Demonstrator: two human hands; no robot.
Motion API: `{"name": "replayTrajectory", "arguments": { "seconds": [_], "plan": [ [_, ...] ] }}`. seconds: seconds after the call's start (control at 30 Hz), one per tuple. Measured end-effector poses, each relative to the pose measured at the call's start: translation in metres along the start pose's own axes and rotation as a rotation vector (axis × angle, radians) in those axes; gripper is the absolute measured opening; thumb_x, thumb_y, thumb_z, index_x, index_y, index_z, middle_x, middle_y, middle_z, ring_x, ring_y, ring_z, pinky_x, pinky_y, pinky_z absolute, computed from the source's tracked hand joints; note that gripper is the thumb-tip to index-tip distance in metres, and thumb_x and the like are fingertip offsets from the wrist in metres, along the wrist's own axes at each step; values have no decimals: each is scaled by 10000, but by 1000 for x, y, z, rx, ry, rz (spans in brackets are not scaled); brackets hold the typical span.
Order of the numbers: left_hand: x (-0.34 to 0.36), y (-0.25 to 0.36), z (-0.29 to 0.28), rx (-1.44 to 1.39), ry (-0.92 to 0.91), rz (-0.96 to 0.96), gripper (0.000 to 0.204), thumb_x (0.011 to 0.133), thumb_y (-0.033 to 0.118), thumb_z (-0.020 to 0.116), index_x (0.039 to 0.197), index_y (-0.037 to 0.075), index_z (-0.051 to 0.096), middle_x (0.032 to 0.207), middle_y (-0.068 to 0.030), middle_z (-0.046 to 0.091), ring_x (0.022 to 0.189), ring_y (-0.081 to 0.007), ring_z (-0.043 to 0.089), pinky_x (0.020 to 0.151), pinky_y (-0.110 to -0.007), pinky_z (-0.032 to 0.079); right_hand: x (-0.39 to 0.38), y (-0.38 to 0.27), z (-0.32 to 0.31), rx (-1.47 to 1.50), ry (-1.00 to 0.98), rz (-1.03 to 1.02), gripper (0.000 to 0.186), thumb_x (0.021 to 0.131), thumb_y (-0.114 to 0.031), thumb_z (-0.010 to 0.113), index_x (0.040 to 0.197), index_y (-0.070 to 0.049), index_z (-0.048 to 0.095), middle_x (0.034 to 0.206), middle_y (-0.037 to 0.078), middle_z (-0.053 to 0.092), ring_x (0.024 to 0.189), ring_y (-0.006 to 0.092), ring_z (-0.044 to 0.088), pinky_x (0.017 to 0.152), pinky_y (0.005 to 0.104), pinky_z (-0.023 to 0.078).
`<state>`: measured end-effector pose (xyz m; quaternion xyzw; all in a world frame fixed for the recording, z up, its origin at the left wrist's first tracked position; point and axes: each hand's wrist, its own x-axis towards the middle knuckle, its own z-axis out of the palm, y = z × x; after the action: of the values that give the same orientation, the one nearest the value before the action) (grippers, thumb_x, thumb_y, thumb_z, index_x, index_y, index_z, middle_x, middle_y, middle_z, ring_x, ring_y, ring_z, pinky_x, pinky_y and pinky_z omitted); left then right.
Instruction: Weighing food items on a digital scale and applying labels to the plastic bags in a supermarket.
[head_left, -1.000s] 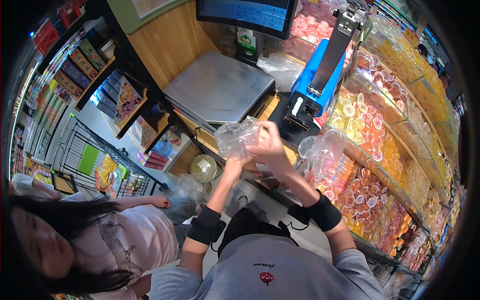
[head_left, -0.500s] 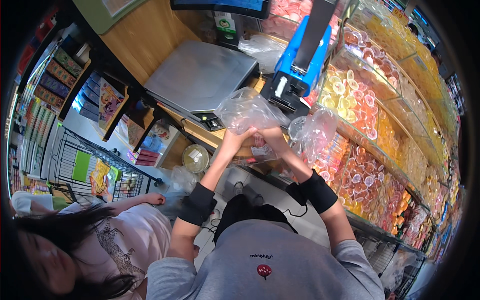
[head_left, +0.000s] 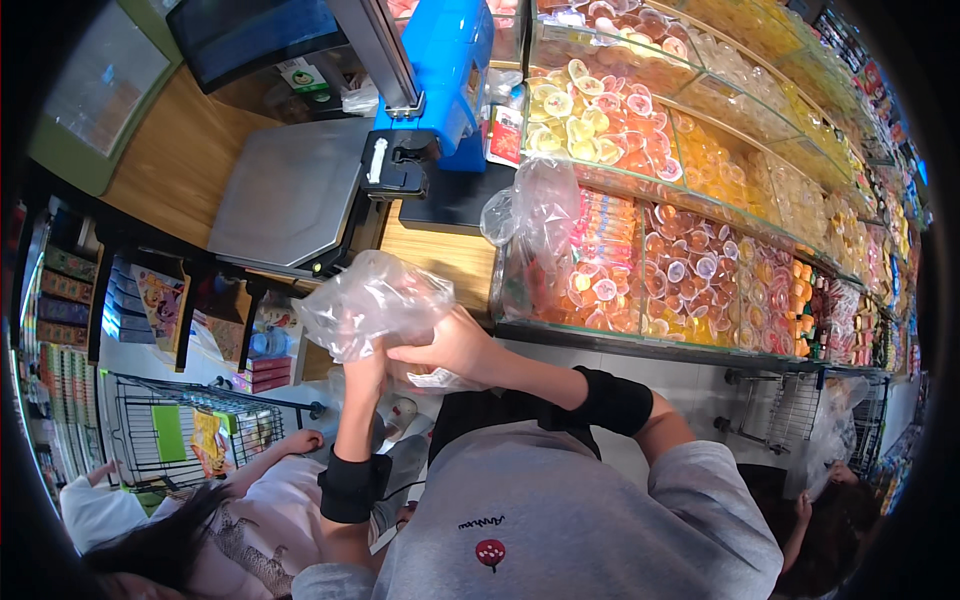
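Both my hands are closed round a clear plastic bag, whose crumpled upper part puffs out above them. My left hand grips it from the left, partly covered by the film. My right hand comes from the right and wraps the gathered plastic, its thumb pointing toward the left hand. Below the hands, a white label shows on the bag's lower part; what the bag holds is mostly hidden. Just beyond is the wooden counter with a flat metal scale and a blue machine with a black front.
Glass bins of jelly cups fill the right side, with another clear bag hanging at their corner. A dark screen stands at the back left. A person is close at my left, near a shopping cart. Another person is at lower right.
My view has turned, so the counter and bins sit further left. Still holding the bag, my hands have moved left and nearer my body, and the right forearm now reaches across.
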<state>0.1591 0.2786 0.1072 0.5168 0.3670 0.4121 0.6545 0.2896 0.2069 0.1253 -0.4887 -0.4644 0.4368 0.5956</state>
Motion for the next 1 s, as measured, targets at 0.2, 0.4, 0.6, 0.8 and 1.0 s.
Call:
{"name": "replayTrajectory", "arguments": {
  "seconds": [0.2, 0.4, 0.6, 0.8, 1.0],
  "plan": [
    [-8, 37, 20, 523, -476, -8, 460, 818, 132, 566, 1210, -7, 369, 1078, -118, 498, 961, -207, 495, 832, -321, 410, 4, 0, -34, 352, -516, 85, 582, 703, -134, 709, 1210, -38, 439, 1150, 76, 495, 1042, 167, 459, 909, 312, 367],
    [10, 77, 56, 312, -567, 35, 280, 816, 65, 529, 1070, 21, 419, 870, -77, 524, 789, -138, 528, 741, -267, 438, 3, -15, -41, -199, -453, -96, 290, 816, -174, 604, 1059, -30, 538, 984, 55, 570, 916, 134, 524, 835, 255, 399],
    [18, 74, 53, -363, -226, -10, 267, 815, 33, 530, 1057, 14, 419, 871, -86, 520, 771, -162, 509, 742, -298, 437, 4, -24, -55, 47, -523, 545, 322, 923, -270, 416, 678, -75, 492, 631, -51, 443, 581, 29, 402, 509, 201, 328],
    [-11, 103, 56, 979, -652, 1295, 349, 681, 122, 628, 1009, 65, 521, 1036, -139, 513, 1024, -207, 493, 908, -365, 372, -3, 6, -66, -13, -455, 17, 313, 894, -304, 456, 710, -62, 533, 516, -1, 450, 471, 94, 462, 437, 250, 384],
    [7, 62, 29, 1561, -777, 781, 291, 694, 54, 621, 963, 59, 509, 627, -73, 558, 632, -181, 563, 713, -309, 429, -1, -7, -68, -225, -746, 528, 220, 868, -243, 490, 891, -32, 546, 629, -6, 520, 542, 110, 520, 476, 245, 412]
  ]
}}
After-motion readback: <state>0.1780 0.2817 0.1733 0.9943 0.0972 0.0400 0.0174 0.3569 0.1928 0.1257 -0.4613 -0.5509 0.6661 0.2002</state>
